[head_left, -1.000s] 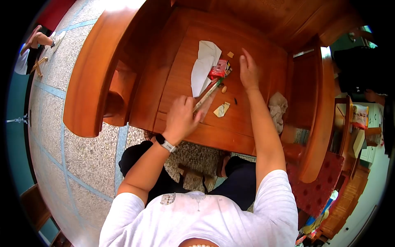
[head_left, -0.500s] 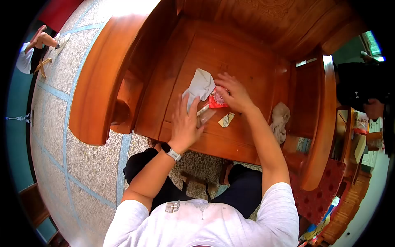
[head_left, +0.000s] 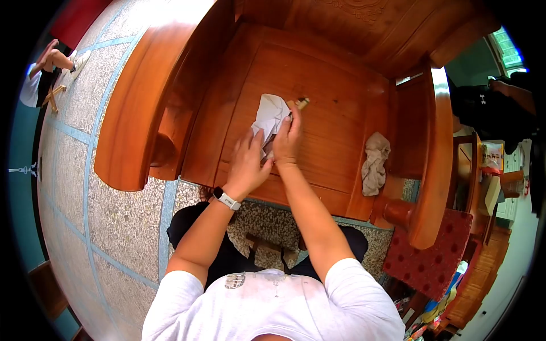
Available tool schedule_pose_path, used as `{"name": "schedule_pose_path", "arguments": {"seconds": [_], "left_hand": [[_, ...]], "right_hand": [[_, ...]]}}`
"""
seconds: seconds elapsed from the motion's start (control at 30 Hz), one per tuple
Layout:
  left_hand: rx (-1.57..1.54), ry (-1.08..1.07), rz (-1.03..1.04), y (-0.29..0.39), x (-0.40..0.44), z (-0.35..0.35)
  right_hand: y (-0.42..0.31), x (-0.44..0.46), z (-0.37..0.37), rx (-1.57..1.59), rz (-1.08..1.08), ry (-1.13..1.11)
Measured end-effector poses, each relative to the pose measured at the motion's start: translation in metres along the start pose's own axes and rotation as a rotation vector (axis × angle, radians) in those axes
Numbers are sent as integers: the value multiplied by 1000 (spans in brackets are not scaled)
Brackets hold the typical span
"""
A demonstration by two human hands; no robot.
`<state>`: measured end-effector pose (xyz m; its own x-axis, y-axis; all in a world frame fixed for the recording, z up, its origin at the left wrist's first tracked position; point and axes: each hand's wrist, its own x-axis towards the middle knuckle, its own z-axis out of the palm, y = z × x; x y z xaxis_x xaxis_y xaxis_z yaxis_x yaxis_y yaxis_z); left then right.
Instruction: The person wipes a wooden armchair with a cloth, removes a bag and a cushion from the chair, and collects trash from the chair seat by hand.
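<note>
Both my hands rest close together on the wooden seat, around a small pile of items. My left hand (head_left: pixel 248 162), wearing a watch, has its fingers apart and lies at the lower left of the pile. My right hand (head_left: pixel 288 141) is on the right side, fingers pointing away from me, its palm side against the pile. White paper (head_left: pixel 271 112) sticks out beyond my fingers. Small yellowish pieces (head_left: pixel 299 104) lie by my right fingertips. Between the hands is something dark and partly clear; the red packet is hidden.
A crumpled greyish cloth (head_left: pixel 376 165) lies at the right of the wooden seat (head_left: pixel 330 136), by the armrest (head_left: pixel 435 165). A red patterned surface (head_left: pixel 429 256) is at the lower right. One person sits at the far left; another in dark clothes is at the right.
My right hand has swept left and toward me, beside my left hand. The red packet and the patterned piece have gone from sight, and the loose items are now bunched between the hands.
</note>
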<state>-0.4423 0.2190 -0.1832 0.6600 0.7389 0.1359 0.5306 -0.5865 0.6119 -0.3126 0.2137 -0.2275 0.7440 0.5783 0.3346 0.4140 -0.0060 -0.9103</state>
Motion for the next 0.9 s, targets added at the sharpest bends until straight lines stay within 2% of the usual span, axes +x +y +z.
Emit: {"name": "schedule_pose_path", "arguments": {"seconds": [0.1,0.17,0.23,0.3,0.37,0.4,0.47,0.5,0.57,0.7,0.77,0.9], "left_hand": [[-71,2,-31,-9,3,-2],[-137,39,-13,-9,4,-6],[-114,62,3,-5,2,-9],[-82,92,24,0,0,-13],[-78,122,29,3,-2,-18],[-68,131,31,1,-1,-21],[-99,131,33,-2,-3,-20],[-99,129,37,-3,-5,-20],[-126,82,-7,-5,-6,-17],[-107,-19,-73,-1,-14,-12],[-81,-23,-49,-2,-16,-12],[-76,-29,-44,-1,-7,-19]], "right_hand": [[-14,4,-4,7,78,20],[-20,16,-34,-20,70,43],[-34,34,-85,-280,18,67],[-17,46,-142,-444,-62,132],[-2,49,-197,-948,-97,86],[5,42,-214,-937,-102,90],[21,25,-240,-1200,126,-161],[34,20,-247,-1199,129,-157],[57,14,-257,-946,-36,-63],[80,52,-239,-905,-27,9],[83,96,-218,-843,63,29],[102,168,-169,-852,86,-28]]}}
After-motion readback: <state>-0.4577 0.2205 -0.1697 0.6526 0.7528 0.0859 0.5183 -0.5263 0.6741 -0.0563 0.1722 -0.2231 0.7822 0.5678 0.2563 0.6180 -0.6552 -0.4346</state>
